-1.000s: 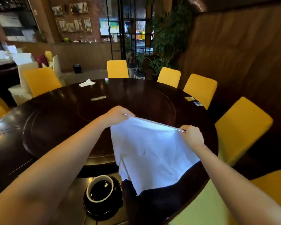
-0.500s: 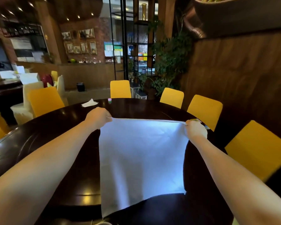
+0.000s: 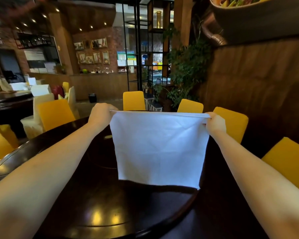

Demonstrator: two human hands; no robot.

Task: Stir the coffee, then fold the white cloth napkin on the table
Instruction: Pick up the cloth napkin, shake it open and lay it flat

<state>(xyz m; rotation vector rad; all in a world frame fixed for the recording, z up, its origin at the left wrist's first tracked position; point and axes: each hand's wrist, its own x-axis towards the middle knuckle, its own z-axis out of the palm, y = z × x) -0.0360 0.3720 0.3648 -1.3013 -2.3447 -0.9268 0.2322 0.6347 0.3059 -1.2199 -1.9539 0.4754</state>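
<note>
The white cloth napkin (image 3: 160, 149) hangs flat and spread out in the air above the dark round table (image 3: 97, 209). My left hand (image 3: 101, 114) pinches its top left corner. My right hand (image 3: 214, 124) pinches its top right corner. The top edge is stretched taut between both hands, and the bottom edge hangs free just above the tabletop. The coffee cup is out of view.
Yellow chairs ring the table: far (image 3: 133, 100), far right (image 3: 190, 106), right (image 3: 231, 123), near right (image 3: 290, 163) and left (image 3: 54, 112). A wooden wall (image 3: 259, 94) rises on the right. A green plant (image 3: 186, 71) stands behind the far chairs.
Both hands have lifted the napkin off the table and pulled it wide. The view has tilted upward, so the coffee cup near the front edge has left the frame.
</note>
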